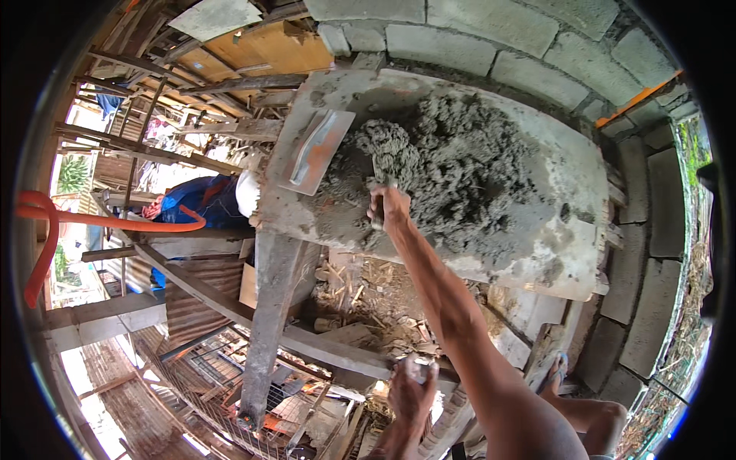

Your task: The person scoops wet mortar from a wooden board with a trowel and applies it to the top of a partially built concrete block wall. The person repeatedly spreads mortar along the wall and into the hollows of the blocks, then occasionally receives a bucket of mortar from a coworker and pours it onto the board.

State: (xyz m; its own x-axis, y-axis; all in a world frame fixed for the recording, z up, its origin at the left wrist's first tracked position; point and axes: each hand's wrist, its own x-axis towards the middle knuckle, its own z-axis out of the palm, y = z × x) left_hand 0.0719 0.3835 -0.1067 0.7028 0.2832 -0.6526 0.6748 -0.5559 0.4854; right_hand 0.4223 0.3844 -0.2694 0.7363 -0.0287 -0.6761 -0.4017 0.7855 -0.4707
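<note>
My right hand [391,205] is closed around the handle of a trowel [377,223], whose blade is largely hidden under a lump of wet mortar [389,146]. It is over the left part of a grey mortar heap [475,169] spread on a pale, stained board [571,257]. Left of the heap, a flat rectangular plastering trowel [313,159] with a raised handle rests on the board. My left hand [410,395] is low in the picture, apart from the board, its fingers curled around a small pale patch that I cannot make out.
Grey block walls [491,34] border the board at the back and right. An orange hose or bar [123,222] juts in from the left. Wooden beams [268,330] cross below, over rubble and wood scraps [376,299]. Wire mesh and corrugated sheets [195,307] lie at lower left.
</note>
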